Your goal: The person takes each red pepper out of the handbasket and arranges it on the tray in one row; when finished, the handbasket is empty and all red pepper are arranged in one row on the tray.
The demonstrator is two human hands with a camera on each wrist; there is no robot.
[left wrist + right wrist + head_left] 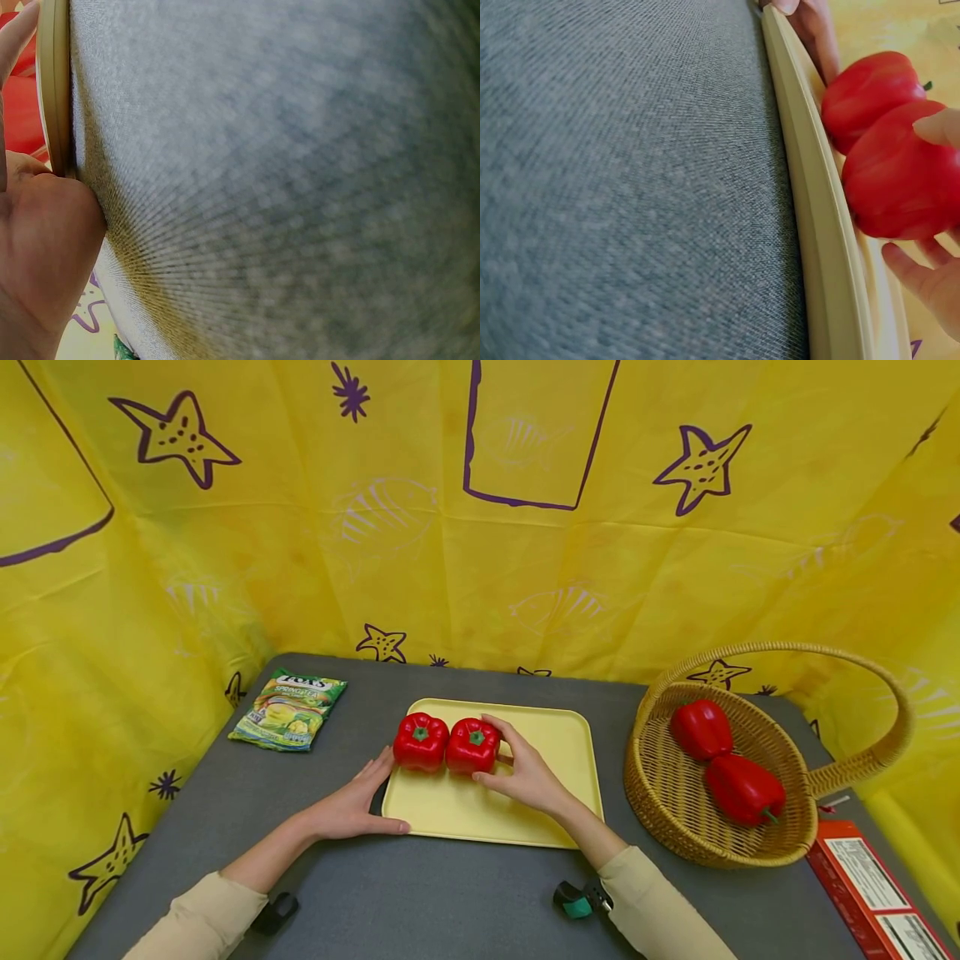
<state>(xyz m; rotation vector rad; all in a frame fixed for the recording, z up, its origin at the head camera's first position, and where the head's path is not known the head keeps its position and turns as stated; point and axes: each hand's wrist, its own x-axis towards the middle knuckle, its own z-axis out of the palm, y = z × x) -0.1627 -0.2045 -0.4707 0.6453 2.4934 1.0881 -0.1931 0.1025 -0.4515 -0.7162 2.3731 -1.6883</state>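
Observation:
Two red bell peppers with green stems stand upright side by side on the left half of a pale yellow tray (495, 814). My right hand (528, 774) holds the right bell pepper (471, 747) from its right side, thumb in front and fingers spread behind. In the right wrist view, that thumb touches the bell pepper (900, 176). The left bell pepper (421, 743) is against the other one. My left hand (347, 806) rests at the tray's left front corner, fingers extended beside the left bell pepper and thumb at the front rim.
A wicker basket (652, 793) with a tall handle stands at the right, with two more red bell peppers (742, 789) lying inside. A red-and-white box (870, 885) lies in front of it. A green Fox's packet (288, 710) lies at the back left. Yellow cloth (465, 577) hangs behind.

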